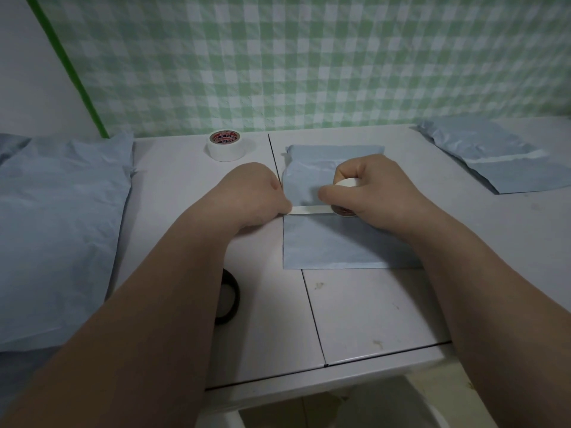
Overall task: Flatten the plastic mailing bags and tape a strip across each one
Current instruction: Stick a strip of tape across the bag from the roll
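Mailing bags [61,227] of pale blue plastic lie in a crumpled, puffy heap at the far left of the white table [370,310]. Near the front edge, a black tape roll [230,299] shows partly from under the left forearm. At the back, just left of the table's seam, a white tape roll [227,146] with a red-printed core lies flat on its side.

The left hand [256,196] rests knuckles up at the left edge of the flat mailing bag [333,242]. Its fingers are curled and pin down the free end of the tape strip [310,210]. This bag lies in the middle of the table, right of the seam, directly under and between both hands. Its near half is smooth and flat, with straight edges; its far half is wrinkled and its far left corner is slightly lifted. The white strip runs straight across the bag from its left edge to the small tape roll [346,182].

The right hand [370,186] is wrapped round that roll, thumb stretched out leftward above the strip, and holds it low over the bag's middle.

At the far right, well apart from the hands, a taped mailing bag [509,168] lies at an angle, with a pale strip across it. A green checked cloth [309,57] hangs behind.
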{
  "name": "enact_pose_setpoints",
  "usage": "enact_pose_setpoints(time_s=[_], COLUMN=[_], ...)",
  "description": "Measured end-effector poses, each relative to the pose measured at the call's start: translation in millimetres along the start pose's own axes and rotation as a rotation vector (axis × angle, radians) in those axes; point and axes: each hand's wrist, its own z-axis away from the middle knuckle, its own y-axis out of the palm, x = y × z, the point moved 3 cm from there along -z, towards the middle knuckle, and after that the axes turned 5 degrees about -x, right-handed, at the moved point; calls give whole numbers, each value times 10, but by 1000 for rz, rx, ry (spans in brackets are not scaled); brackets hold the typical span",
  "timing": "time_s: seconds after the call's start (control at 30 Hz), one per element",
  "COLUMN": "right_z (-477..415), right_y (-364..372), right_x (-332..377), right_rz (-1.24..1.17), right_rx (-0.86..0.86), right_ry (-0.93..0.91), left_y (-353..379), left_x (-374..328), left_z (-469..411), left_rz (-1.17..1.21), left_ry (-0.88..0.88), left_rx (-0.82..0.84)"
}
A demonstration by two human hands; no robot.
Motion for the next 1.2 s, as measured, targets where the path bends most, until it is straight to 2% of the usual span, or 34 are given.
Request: enact_pose_setpoints(time_s=[1.2], right_z=[-28], right_y=[158], right_x=[-46], right_rz=[100], right_rx=[36], right_ry=[-60], left_y=[64], left_x=[-21], left_z=[-52], left_rz=[-176], left_ry=[69], left_rx=[-41])
